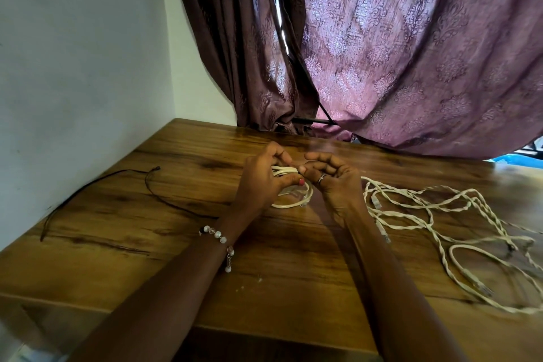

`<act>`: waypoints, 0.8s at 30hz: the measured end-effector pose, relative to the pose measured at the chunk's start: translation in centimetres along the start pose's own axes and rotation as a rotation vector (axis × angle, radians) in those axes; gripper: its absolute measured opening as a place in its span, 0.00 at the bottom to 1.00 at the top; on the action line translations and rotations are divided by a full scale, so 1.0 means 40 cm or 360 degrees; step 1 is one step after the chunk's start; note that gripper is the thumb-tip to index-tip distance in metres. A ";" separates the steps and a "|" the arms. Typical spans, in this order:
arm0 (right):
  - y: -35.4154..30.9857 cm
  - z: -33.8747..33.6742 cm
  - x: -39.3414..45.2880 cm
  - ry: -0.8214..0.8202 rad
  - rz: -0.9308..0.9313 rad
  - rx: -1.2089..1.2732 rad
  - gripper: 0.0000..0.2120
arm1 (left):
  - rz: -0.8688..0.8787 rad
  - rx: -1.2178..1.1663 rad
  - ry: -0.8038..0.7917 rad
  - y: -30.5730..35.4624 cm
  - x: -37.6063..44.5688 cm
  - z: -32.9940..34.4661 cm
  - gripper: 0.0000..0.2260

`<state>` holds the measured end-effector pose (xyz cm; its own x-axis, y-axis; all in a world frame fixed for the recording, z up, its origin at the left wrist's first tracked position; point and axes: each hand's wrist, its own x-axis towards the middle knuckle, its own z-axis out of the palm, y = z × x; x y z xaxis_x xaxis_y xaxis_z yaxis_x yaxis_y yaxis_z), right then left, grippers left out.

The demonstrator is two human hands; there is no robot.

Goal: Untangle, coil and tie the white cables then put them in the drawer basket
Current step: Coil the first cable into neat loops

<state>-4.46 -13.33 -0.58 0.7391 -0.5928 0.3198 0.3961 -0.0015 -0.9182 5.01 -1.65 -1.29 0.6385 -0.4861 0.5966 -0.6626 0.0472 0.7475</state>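
A small coil of white cable (295, 201) sits at the middle of the wooden table (176, 244), its upper part lifted between my hands. My left hand (261, 179) grips the coil's bundled strands from the left, thumb pressed on them. From the right, my right hand (332, 178) has its fingers curled and pinches at the same bundle; a ring shows on one finger. A tangle of white twisted cables (435, 214) with plug ends sprawls loose on the table to the right. The drawer basket is not in view.
Thin black strings (164, 194) lie on the table's left side near the white wall (73, 67). Patterned purple-brown curtains (382, 53) hang behind the table's far edge. The table's near edge runs across the bottom of the view.
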 end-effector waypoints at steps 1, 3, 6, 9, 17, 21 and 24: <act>0.000 -0.001 0.000 0.0000 -0.0003 0.0003 0.15 | 0.0001 -0.0001 0.0006 0.000 0.000 0.000 0.19; -0.002 0.000 -0.001 0.0014 -0.0001 -0.0005 0.14 | -0.0005 0.0003 0.0020 0.003 -0.001 0.000 0.19; -0.004 0.003 -0.003 0.0004 0.0001 -0.0042 0.10 | -0.0021 -0.0005 0.0033 0.006 0.001 0.000 0.19; -0.003 0.001 -0.001 0.0015 0.0008 -0.0062 0.09 | -0.0022 0.0013 0.0035 0.003 0.001 0.003 0.18; -0.001 0.023 -0.008 0.0105 -0.0119 0.0002 0.11 | -0.0045 -0.0019 0.0021 0.010 -0.003 0.005 0.18; 0.000 0.031 -0.009 0.0095 -0.0181 0.0032 0.13 | -0.0051 -0.0018 0.0032 0.009 -0.003 0.004 0.17; 0.002 0.037 -0.013 0.0106 -0.0229 0.0049 0.12 | -0.0053 -0.0010 0.0046 0.009 -0.003 0.002 0.17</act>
<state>-4.01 -11.85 -0.46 0.6360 -0.6405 0.4304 0.5125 -0.0663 -0.8561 4.64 -1.65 -1.11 0.6713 -0.4622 0.5795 -0.6382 0.0371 0.7689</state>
